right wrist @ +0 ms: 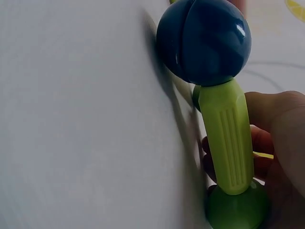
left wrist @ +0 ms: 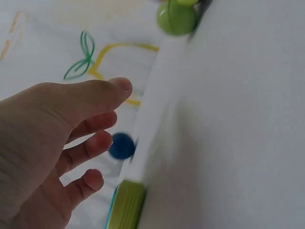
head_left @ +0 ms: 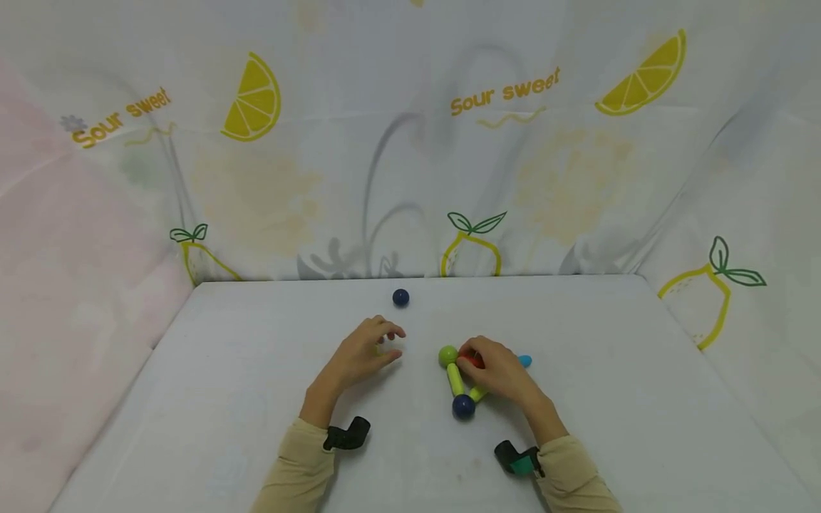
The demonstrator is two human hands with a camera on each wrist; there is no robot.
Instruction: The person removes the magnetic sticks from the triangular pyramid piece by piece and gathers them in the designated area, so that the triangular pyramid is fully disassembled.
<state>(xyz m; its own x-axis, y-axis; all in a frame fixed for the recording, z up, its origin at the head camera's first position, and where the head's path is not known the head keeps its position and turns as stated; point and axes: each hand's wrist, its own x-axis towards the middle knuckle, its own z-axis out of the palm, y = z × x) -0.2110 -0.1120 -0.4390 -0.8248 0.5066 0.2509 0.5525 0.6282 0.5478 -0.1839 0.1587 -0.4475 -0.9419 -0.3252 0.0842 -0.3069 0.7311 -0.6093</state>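
My right hand (head_left: 497, 367) pinches a red piece (head_left: 474, 360) of a ball-and-rod toy frame, mostly hidden under the fingers. A light green ball (head_left: 448, 356) joins a lime rod (head_left: 455, 380), which runs to a navy ball (head_left: 464, 407). From that ball a second lime rod (head_left: 477, 393) goes under the right hand. In the right wrist view a lime rod (right wrist: 226, 138) links the navy ball (right wrist: 205, 40) and a green ball (right wrist: 238, 207). My left hand (head_left: 362, 350) hovers left of the frame, fingers loosely bent and holding nothing.
A loose navy ball (head_left: 400, 298) lies near the white table's (head_left: 256, 399) back edge. A blue tip (head_left: 525, 361) sticks out beyond the right hand. In the left wrist view a lime-green block-like piece (left wrist: 126, 205) lies below the fingers. A lemon-print cloth (head_left: 385, 142) hangs behind.
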